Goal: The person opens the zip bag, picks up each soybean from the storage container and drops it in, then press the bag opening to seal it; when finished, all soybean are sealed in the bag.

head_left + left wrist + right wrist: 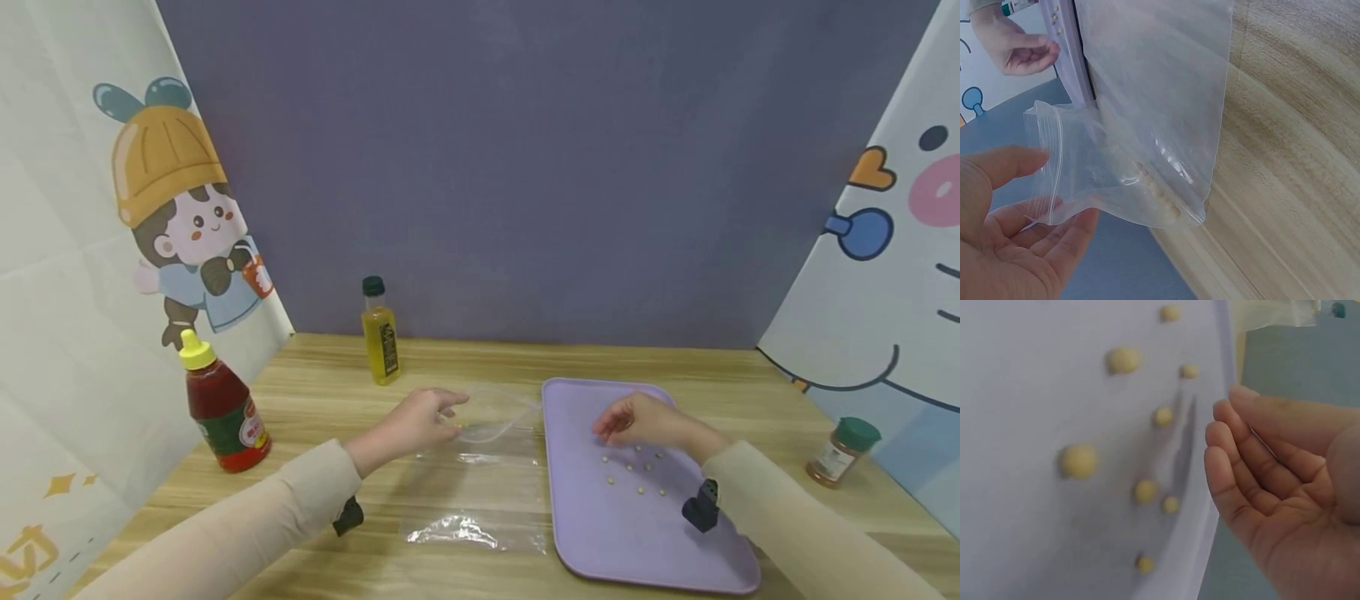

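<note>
A clear zip-top bag (480, 492) lies flat on the table, its mouth raised and gaping. My left hand (422, 421) holds the mouth at its left side; in the left wrist view the thumb is at the zip strip and the fingers are behind the plastic. Several pale round beans (1157, 190) sit inside the bag. Over the lilac tray (600, 537) hovers my right hand (637, 421), fingers loosely bent, with nothing visible in it. Several pale yellow beans (1079, 461) are scattered on the tray below it.
A red sauce bottle (225, 408) with a yellow cap stands at the left. Behind the bag is an oil bottle (381, 337). A green-capped spice jar (840, 454) stands right of the tray. A grey-blue partition (487, 167) closes off the table's back.
</note>
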`<state>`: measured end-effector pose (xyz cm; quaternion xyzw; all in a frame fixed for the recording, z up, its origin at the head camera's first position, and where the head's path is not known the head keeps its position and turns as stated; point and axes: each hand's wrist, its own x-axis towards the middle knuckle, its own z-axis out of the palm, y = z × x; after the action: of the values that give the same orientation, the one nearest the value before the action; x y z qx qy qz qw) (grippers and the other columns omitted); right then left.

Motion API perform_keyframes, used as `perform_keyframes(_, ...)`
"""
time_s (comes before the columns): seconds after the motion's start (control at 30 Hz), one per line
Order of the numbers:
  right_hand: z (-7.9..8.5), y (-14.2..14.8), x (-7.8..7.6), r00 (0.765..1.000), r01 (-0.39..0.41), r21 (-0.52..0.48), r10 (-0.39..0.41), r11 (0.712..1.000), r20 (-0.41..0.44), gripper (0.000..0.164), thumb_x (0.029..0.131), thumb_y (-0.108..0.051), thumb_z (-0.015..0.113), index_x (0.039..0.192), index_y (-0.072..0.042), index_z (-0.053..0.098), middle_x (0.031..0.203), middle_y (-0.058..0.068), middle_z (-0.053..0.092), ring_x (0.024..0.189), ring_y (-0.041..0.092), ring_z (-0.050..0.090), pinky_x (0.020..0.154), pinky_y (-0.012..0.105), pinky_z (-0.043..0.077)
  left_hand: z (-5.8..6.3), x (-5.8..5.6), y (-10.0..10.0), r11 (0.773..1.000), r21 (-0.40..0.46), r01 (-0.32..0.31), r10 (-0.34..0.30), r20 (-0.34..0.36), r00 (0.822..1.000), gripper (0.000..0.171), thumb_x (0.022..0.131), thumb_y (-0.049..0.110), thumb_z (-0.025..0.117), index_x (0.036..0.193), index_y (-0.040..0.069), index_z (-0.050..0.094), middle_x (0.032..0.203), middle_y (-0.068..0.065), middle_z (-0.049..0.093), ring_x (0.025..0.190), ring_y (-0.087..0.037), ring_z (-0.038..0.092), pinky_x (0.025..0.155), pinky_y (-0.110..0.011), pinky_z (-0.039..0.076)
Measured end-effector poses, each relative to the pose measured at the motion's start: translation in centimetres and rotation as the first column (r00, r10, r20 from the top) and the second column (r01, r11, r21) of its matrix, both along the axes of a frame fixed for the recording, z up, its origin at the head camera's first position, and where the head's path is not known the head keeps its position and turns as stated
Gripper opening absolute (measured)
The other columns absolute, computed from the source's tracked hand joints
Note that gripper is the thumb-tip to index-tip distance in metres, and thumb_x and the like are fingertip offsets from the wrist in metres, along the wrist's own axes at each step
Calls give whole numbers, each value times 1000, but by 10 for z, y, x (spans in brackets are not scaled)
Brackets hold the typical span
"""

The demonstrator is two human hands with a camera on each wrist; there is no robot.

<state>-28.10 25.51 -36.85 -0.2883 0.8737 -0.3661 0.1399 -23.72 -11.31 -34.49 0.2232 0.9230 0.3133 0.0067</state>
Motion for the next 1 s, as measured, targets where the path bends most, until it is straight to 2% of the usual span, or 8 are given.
perform_keyframes(0.23, -14, 3, -1, 1000, -12, 18, 12, 1000, 25, 19, 74, -2, 77, 91, 6, 70, 81, 11, 71, 71, 8, 60, 62, 18, 53, -1, 0, 1, 1000, -8, 8, -8, -3, 1000, 53, 80, 3, 72, 131, 0, 57, 132, -18, 60, 106, -31, 65, 74, -27, 61)
perform_keyframes(0.43, -14, -3, 0, 1000, -17, 52, 15, 999, 22, 20, 72, -6, 80, 87, 3, 70, 75, 2, 67, 67, 5, 56, 59, 17, 50, -2, -1, 2, 1000, -11, 1, -1, 2, 1000, 53, 80, 3, 72, 131, 1, 57, 132, -18, 60, 107, -31, 65, 76, -29, 61)
perform_keyframes(0.77, -13, -4, -2, 1000, -19, 66, 20, 998, -17, 6, 77, -2, 75, 81, 1, 72, 75, 4, 71, 65, 5, 56, 58, 18, 50, -1, -2, 1, 1000, -12, 18, -18, -13, 1000, 53, 80, 3, 72, 131, 0, 57, 131, -19, 61, 106, -31, 66, 77, -30, 61)
perform_keyframes(1.0, -10, -4, -3, 998, 19, 50, -16, 999, -55, 9, 81, -9, 75, 86, -1, 74, 79, 4, 73, 67, 3, 58, 60, 18, 50, -1, -2, 0, 1000, -14, 14, -14, -15, 1000, 52, 80, 4, 72, 130, 0, 57, 131, -18, 61, 106, -31, 66, 78, -31, 61)
